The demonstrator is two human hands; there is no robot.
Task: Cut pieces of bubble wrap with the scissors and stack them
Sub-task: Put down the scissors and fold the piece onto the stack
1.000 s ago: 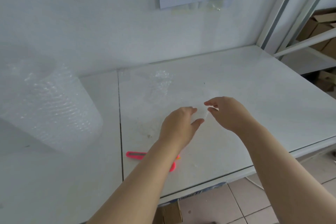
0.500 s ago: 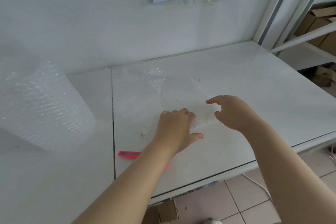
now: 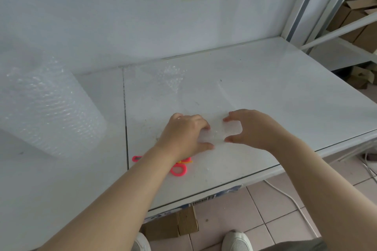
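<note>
A small cut piece of bubble wrap [image 3: 217, 132] lies flat on the white table [image 3: 275, 91], between my two hands. My left hand [image 3: 183, 134] rests on its left side, with fingers and thumb pressing it down. My right hand [image 3: 253, 128] is at its right edge, thumb and forefinger spread in a C, tips touching the piece. The pink scissors [image 3: 179, 170] lie on the table near the front edge, partly hidden under my left forearm. A big roll of bubble wrap [image 3: 47, 108] stands at the left.
A loose sheet of bubble wrap [image 3: 169, 76] lies flat at the back of the table near the wall. A metal shelf frame [image 3: 302, 12] rises at the right, with cardboard boxes [image 3: 359, 18] behind it. A white cable [image 3: 285, 193] runs over the floor tiles below.
Both hands held the small piece just above the table a second ago. It now lies flat under my left hand, and my right hand has spread its fingers at its edge.
</note>
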